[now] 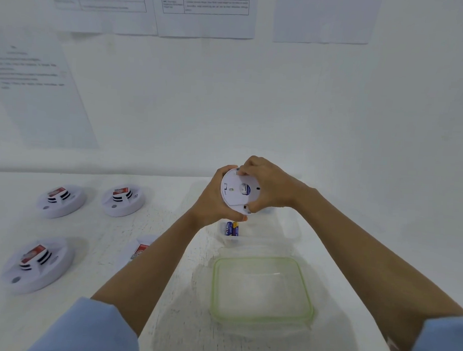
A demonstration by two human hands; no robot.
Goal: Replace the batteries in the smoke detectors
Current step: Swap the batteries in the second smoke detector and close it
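I hold a white round smoke detector (233, 191) up in front of me above the table, its flat back turned toward me. My left hand (215, 201) grips it from the left and below. My right hand (267, 185) grips its right edge, fingertips curled over the top rim. Under the detector, two blue batteries (231, 228) lie in a clear plastic container (289, 229).
Three white smoke detectors (61, 201) (123, 199) (38, 264) with red labels sit on the white table (142, 224) at the left; a fourth (140, 249) is partly hidden by my left forearm. A clear container with a green rim (261, 292) stands near me. Printed sheets hang on the wall.
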